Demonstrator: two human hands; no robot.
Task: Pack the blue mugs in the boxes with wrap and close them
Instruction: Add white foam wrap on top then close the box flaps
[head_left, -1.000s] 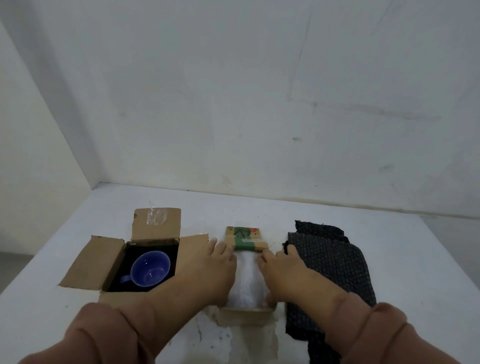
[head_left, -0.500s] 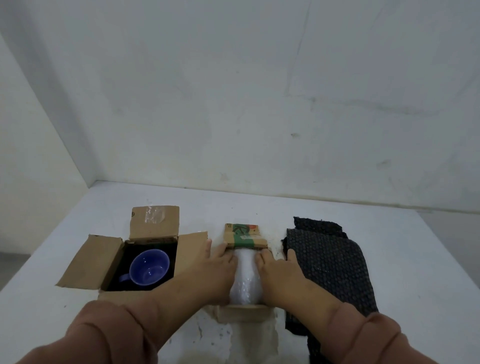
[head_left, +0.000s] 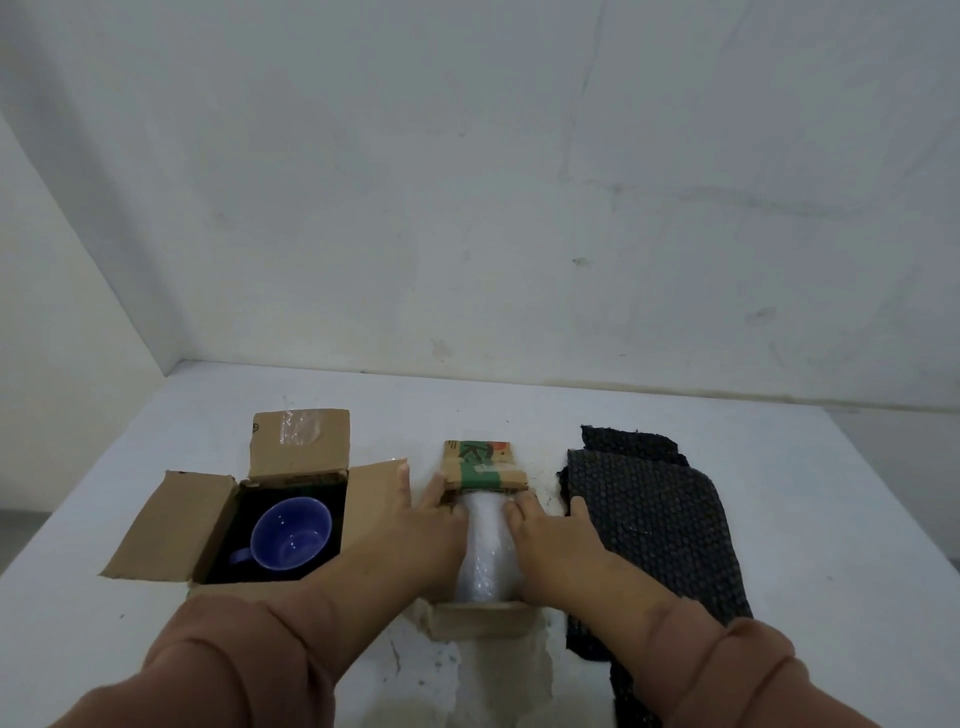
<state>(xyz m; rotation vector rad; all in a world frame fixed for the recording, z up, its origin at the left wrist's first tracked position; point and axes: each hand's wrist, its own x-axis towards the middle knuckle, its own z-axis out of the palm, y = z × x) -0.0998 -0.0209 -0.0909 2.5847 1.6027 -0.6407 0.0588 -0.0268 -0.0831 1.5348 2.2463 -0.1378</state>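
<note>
- A person is leaning over a white table (head_left: 675, 415) with both arms reaching out in pinkish-brown sleeves (head_left: 244, 665).
- The left hand (head_left: 415, 525) and the right hand (head_left: 550, 530) are lying flat, fingers stretched out, one on each side of a white bubble wrap bundle (head_left: 488, 545).
- Both hands are pressing against the bundle, squeezing it between them.
- The bundle is sitting inside a small brown box (head_left: 483, 618) in the middle of the table.
- The far flap (head_left: 483, 465) of this box is standing open, with green and red print on it.
- I cannot tell what is inside the white wrap.
- Another brown box (head_left: 171, 525) is sitting on the left, just beside the left arm, with its flaps spread open.
- A blue mug (head_left: 288, 532) is sitting inside that left box on something black, with its open top facing up and its handle pointing left.
- A sheet of black bubble wrap (head_left: 654, 519) is lying flat on the table at the right, touching the right hand.
- A pale wall (head_left: 467, 182) is standing behind the table.
</note>
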